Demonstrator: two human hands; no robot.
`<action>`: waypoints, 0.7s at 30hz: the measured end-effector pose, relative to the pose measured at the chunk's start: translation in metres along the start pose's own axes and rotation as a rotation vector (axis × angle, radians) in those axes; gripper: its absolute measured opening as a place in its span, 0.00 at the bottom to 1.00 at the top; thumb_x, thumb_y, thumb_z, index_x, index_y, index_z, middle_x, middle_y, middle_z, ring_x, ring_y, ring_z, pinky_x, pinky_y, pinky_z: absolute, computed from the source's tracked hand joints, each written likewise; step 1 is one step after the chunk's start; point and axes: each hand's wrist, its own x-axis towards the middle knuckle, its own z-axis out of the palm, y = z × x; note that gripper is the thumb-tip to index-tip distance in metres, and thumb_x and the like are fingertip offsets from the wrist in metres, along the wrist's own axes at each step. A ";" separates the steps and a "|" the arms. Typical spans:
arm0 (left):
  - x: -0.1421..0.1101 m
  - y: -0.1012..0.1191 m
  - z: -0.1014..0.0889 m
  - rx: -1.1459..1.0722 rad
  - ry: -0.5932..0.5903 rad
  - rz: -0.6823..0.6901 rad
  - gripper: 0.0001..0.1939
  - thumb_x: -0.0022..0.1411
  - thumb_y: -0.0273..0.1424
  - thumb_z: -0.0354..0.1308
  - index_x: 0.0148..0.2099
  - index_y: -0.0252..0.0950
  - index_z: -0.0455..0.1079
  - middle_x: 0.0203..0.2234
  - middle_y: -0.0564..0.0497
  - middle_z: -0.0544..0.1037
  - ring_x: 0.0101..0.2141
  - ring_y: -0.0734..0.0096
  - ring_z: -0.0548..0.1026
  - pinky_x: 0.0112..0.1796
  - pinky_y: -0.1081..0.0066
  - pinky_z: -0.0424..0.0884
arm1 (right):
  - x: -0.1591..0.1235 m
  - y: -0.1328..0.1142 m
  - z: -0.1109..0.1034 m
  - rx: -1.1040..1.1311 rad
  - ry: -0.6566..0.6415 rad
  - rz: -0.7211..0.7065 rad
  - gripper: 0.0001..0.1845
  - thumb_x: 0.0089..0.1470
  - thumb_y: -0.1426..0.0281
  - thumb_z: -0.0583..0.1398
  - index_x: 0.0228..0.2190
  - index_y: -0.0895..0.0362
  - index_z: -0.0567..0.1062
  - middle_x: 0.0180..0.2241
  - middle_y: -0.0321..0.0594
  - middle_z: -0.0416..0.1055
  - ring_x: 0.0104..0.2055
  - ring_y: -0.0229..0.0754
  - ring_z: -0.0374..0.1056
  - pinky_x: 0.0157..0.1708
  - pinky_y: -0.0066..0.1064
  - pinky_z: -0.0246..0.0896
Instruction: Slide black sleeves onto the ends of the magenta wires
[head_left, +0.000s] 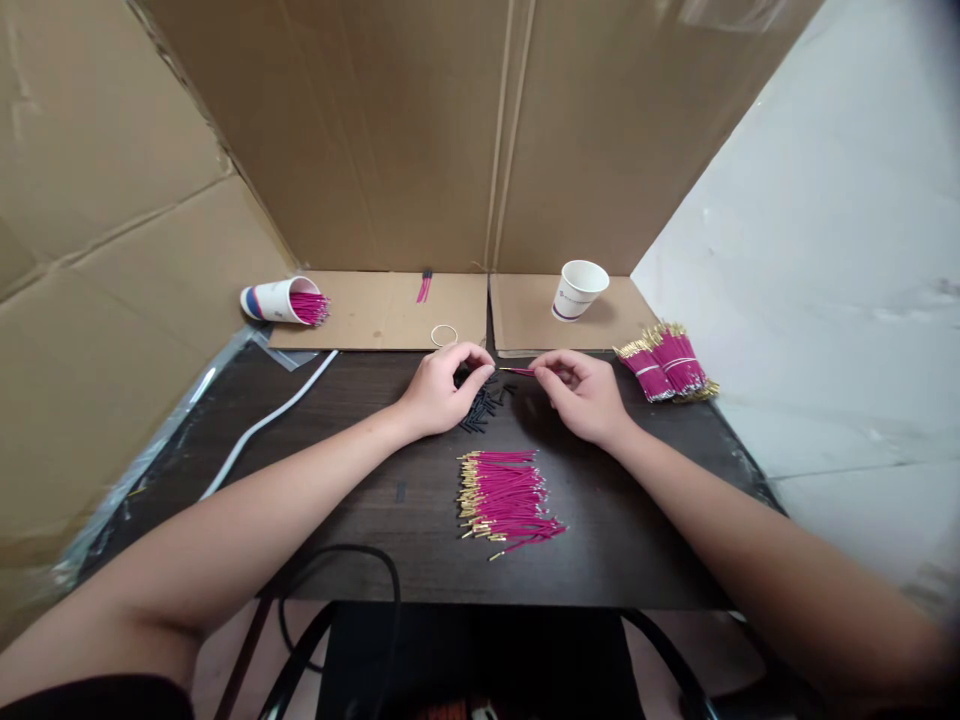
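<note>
My right hand [583, 396] pinches a short magenta wire [519, 371] between thumb and finger, its gold terminal end pointing left. My left hand [448, 390] is closed in a pinch just left of that terminal end; whatever sits between its fingertips is too small to make out. Under and beside the left fingers lies a pile of small black sleeves [478, 410], partly hidden by the hand. Nearer to me, a row of loose magenta wires [506, 492] lies on the dark table, gold terminals to the left and bare tips to the right.
Bundled magenta wires [671, 365] lie at the right. A paper cup [579, 290] stands at the back; another cup [270, 301], tipped over, holds wires. On the cardboard [367, 310] are a rubber band [444, 327] and a few black-ended wires [425, 286]. A white cable [259, 425] crosses the left.
</note>
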 end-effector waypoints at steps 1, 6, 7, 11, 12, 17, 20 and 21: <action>0.000 0.000 0.000 -0.005 0.000 -0.001 0.05 0.78 0.32 0.63 0.46 0.37 0.78 0.39 0.48 0.86 0.41 0.63 0.82 0.47 0.61 0.77 | 0.000 0.001 0.000 -0.004 -0.003 -0.004 0.15 0.66 0.58 0.66 0.39 0.56 0.85 0.28 0.40 0.79 0.24 0.39 0.66 0.24 0.33 0.60; 0.000 0.002 0.000 0.020 -0.014 0.013 0.05 0.78 0.32 0.63 0.47 0.38 0.79 0.40 0.47 0.86 0.41 0.62 0.83 0.48 0.60 0.77 | -0.001 0.003 0.001 -0.034 0.003 -0.087 0.12 0.68 0.60 0.67 0.39 0.55 0.85 0.33 0.42 0.82 0.28 0.40 0.70 0.29 0.34 0.65; 0.000 0.002 0.000 0.032 -0.019 0.025 0.05 0.78 0.32 0.63 0.46 0.38 0.79 0.40 0.47 0.86 0.42 0.61 0.83 0.49 0.59 0.77 | -0.001 0.002 0.001 -0.034 0.001 -0.103 0.11 0.68 0.60 0.67 0.39 0.55 0.85 0.35 0.42 0.82 0.29 0.41 0.71 0.30 0.35 0.66; 0.000 0.002 -0.001 0.055 -0.029 0.075 0.05 0.78 0.31 0.63 0.46 0.38 0.79 0.40 0.48 0.86 0.42 0.61 0.82 0.49 0.59 0.76 | -0.002 -0.001 0.003 -0.013 -0.015 -0.114 0.12 0.67 0.59 0.68 0.39 0.55 0.85 0.34 0.42 0.82 0.29 0.41 0.72 0.30 0.35 0.66; 0.000 0.002 -0.001 0.057 -0.027 0.082 0.05 0.78 0.31 0.63 0.47 0.38 0.79 0.40 0.48 0.86 0.42 0.61 0.83 0.49 0.59 0.76 | -0.002 -0.002 0.003 -0.007 -0.016 -0.107 0.12 0.67 0.59 0.68 0.39 0.55 0.85 0.34 0.42 0.82 0.29 0.41 0.71 0.30 0.35 0.66; -0.002 0.003 -0.001 0.072 -0.018 0.089 0.05 0.78 0.31 0.64 0.47 0.38 0.80 0.41 0.47 0.87 0.43 0.60 0.83 0.50 0.58 0.77 | -0.003 -0.006 0.003 0.055 -0.035 -0.018 0.17 0.66 0.54 0.69 0.38 0.55 0.84 0.33 0.43 0.81 0.28 0.40 0.68 0.27 0.33 0.64; -0.002 0.004 -0.001 0.082 -0.009 0.091 0.06 0.79 0.32 0.63 0.47 0.38 0.80 0.41 0.47 0.87 0.43 0.60 0.84 0.51 0.57 0.78 | -0.003 -0.008 0.003 0.066 -0.046 0.034 0.21 0.64 0.49 0.70 0.38 0.55 0.84 0.32 0.43 0.81 0.27 0.40 0.67 0.25 0.33 0.63; -0.002 0.004 -0.001 0.085 -0.007 0.095 0.06 0.79 0.32 0.63 0.47 0.39 0.81 0.40 0.47 0.87 0.43 0.60 0.84 0.51 0.57 0.79 | -0.003 -0.009 0.003 0.066 -0.051 0.046 0.22 0.63 0.48 0.70 0.38 0.55 0.84 0.32 0.43 0.80 0.27 0.40 0.67 0.25 0.33 0.63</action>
